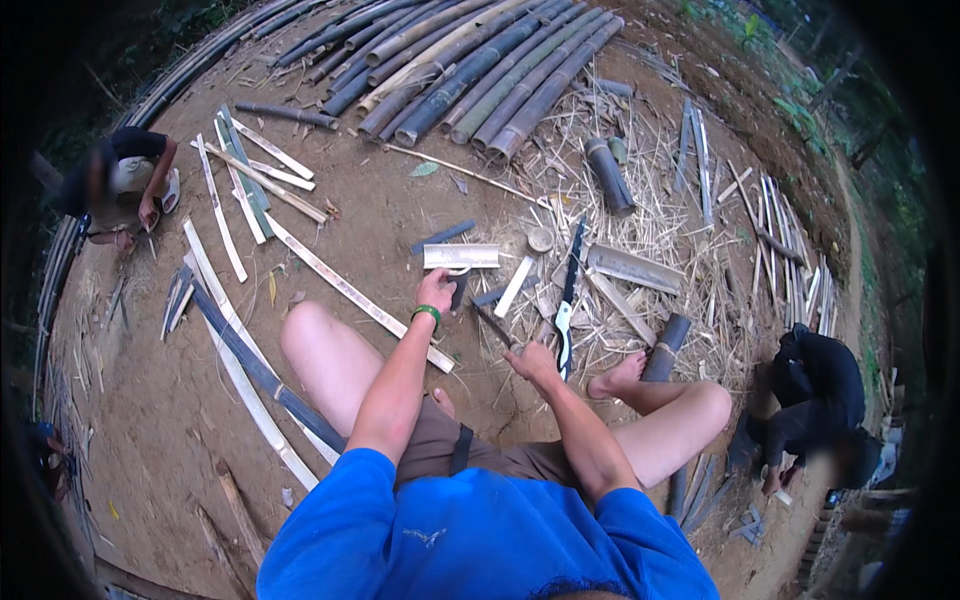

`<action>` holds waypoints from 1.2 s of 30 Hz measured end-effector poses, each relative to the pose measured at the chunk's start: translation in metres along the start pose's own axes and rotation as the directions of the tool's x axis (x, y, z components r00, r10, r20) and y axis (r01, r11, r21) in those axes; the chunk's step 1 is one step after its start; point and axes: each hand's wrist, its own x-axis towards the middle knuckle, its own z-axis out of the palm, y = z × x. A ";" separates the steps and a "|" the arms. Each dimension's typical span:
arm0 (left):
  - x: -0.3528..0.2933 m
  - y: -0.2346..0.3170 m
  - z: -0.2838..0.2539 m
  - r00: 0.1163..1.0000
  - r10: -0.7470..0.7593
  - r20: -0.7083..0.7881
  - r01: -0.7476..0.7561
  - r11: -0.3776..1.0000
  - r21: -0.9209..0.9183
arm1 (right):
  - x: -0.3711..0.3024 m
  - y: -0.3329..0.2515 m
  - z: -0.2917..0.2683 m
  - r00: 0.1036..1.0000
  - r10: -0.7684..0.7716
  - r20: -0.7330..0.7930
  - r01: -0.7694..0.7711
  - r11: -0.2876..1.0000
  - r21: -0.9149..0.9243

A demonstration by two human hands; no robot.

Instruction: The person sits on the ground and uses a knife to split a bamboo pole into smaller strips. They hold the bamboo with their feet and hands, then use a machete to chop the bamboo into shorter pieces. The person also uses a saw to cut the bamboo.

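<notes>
My left hand [435, 290], with a green band at the wrist, is closed on a short dark bamboo piece [458, 291]. Just beyond it lies a pale half-round bamboo section [461, 256], hollow side up. My right hand [533, 360] grips a knife [491, 324], whose dark blade slants up and left toward the bamboo piece, apart from it. To the right of that hand rests a hand saw [563, 330] with a white and black handle and a long dark blade. A pale bamboo strip [515, 287] and a short round bamboo cup [540, 240] lie ahead.
Bamboo poles [490, 75] are stacked at the far side. Shavings [640, 240] cover the ground ahead right, around a split bamboo half [635, 268]. Long split strips [250, 380] lie left. One person [120, 180] crouches at far left, another [815, 400] at right.
</notes>
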 end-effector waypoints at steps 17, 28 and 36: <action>-0.013 -0.019 0.000 0.952 -0.145 0.268 0.201 0.960 -0.195 | -0.046 -0.056 -0.004 0.962 -0.043 -0.271 0.170 0.867 0.467; -0.026 -0.005 -0.013 0.934 -0.146 0.326 0.162 0.986 -0.022 | -0.067 -0.078 -0.016 0.980 -0.052 -0.190 0.133 0.885 0.447; -0.024 -0.012 -0.015 0.944 -0.149 0.294 0.159 0.987 -0.008 | -0.069 -0.081 -0.010 0.964 -0.103 -0.245 0.200 0.888 0.413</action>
